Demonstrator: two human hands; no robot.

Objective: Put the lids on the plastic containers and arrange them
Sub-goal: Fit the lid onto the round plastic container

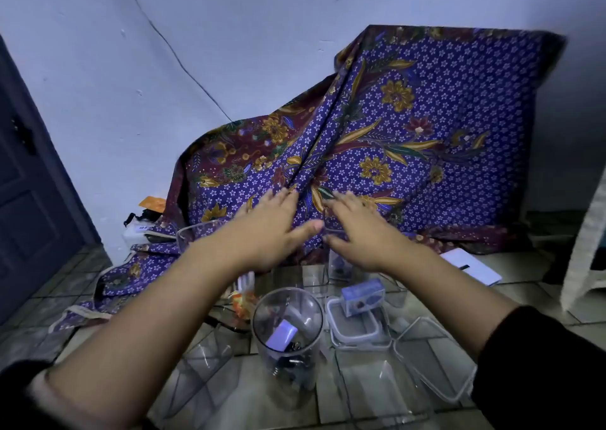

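My left hand [272,229] and my right hand [357,232] reach forward side by side with fingers spread, blurred by motion. A faint clear rim corner [325,223] shows between the right thumb and fingers; whether the hand grips it is unclear. Just below that hand stands a clear container [341,267] with dark items inside. Nearer me, a round clear jar [287,337] holds small objects and has no lid. To its right sits a rectangular container [357,331] with a white-rimmed lid, a small blue box [362,296] on top. A loose clear lid [433,360] lies at the right.
A purple batik cloth [410,127] drapes over something bulky against the wall. Other empty clear containers stand at the lower left [203,364] and back left [196,232]. A white notebook [472,265] lies on the tiled floor, a white wicker chair [587,249] stands right, a dark door [29,183] left.
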